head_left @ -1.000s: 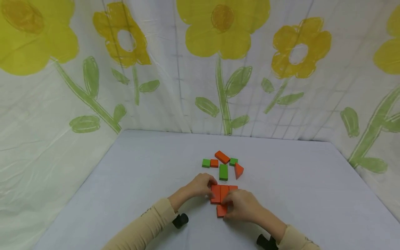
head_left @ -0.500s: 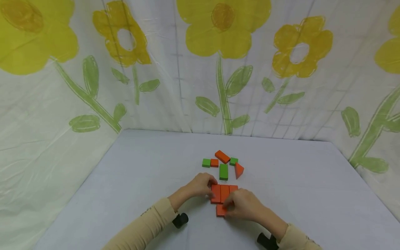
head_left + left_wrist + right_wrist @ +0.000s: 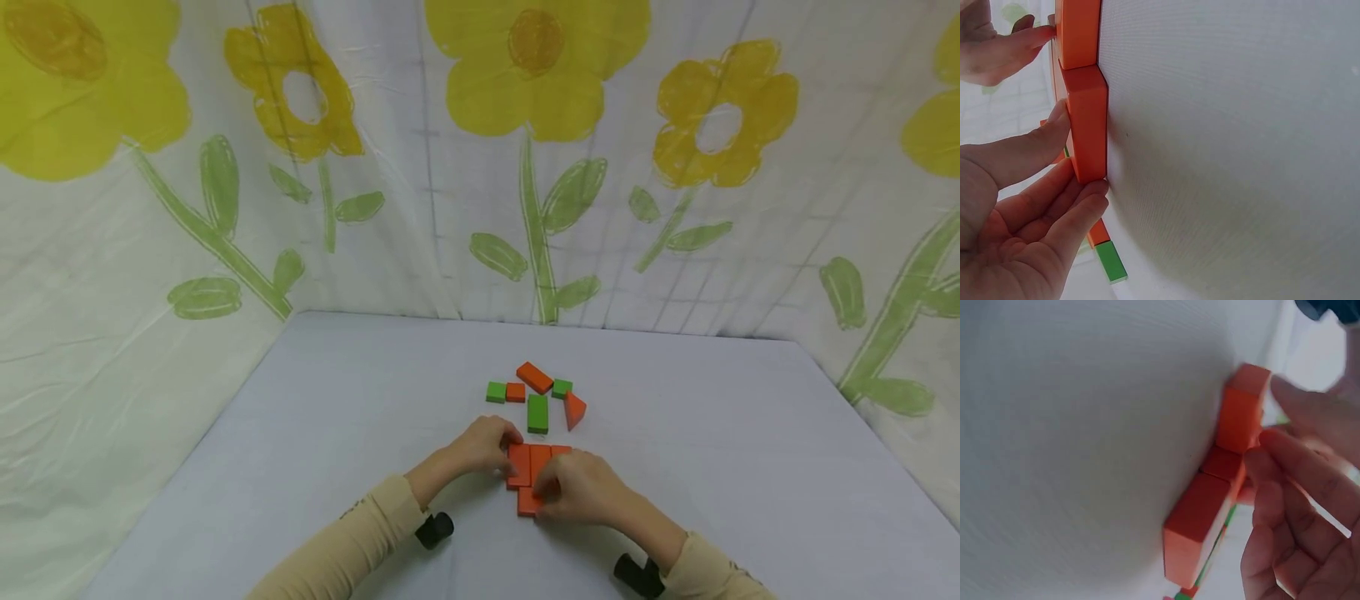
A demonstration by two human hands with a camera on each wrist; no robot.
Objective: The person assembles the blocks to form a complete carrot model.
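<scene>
Three orange blocks lie side by side in a row on the table in the head view. My left hand holds the leftmost orange block, thumb on its face and fingertips at its far end in the left wrist view. Below the row, my right hand pinches another orange block between thumb and fingers. This lower block meets the near edge of the row and is partly hidden by the hand in the head view. The right-hand block of the row shows in the right wrist view.
Beyond the row lie a green rectangular block, an orange triangular block and a tilted orange block. Small green and orange cubes sit beside them. A flowered curtain hangs behind the white table.
My right hand has slid the lower orange block slightly left and away from me, up against the row. My left hand has stayed in place.
</scene>
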